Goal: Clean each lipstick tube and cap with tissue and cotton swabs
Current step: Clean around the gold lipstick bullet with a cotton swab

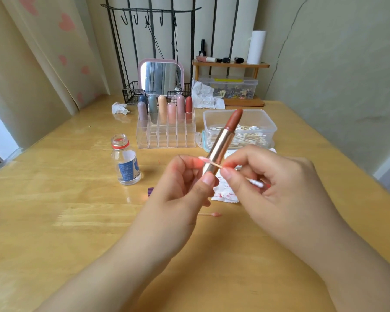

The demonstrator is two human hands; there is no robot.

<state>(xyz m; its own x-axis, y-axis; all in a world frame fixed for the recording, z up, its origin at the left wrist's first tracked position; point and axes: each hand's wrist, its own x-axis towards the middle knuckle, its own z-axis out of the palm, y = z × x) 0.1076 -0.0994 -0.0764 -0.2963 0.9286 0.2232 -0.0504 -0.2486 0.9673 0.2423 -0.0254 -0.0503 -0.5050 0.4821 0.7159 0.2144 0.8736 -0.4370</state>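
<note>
Rose-gold lipstick tube (216,152), uncapped, brown-red bullet up and tilted right: left hand (185,179) grip pinches its base, thumb and fingers curled round it. Right hand (263,176) grip pinches a cotton swab (214,163) mid-stick; pink-stained tip sits against the tube's lower barrel, clean white tip pokes out by the palm. Both held above the table (54,210).

Directly under: stained tissue (223,194) with red smears, one used swab (209,214) lying beside it. Open bottle (126,161) to the left, swab box (239,129) behind the hands.

Progress, my read: mid-task. Seven capped lipsticks (166,108) stand in the clear organizer (166,136); can't tell which are cleaned. This tube's cap isn't identifiable; purple object by the left wrist is mostly hidden. Left: finish barrel, clean cap, recap, rack it.
</note>
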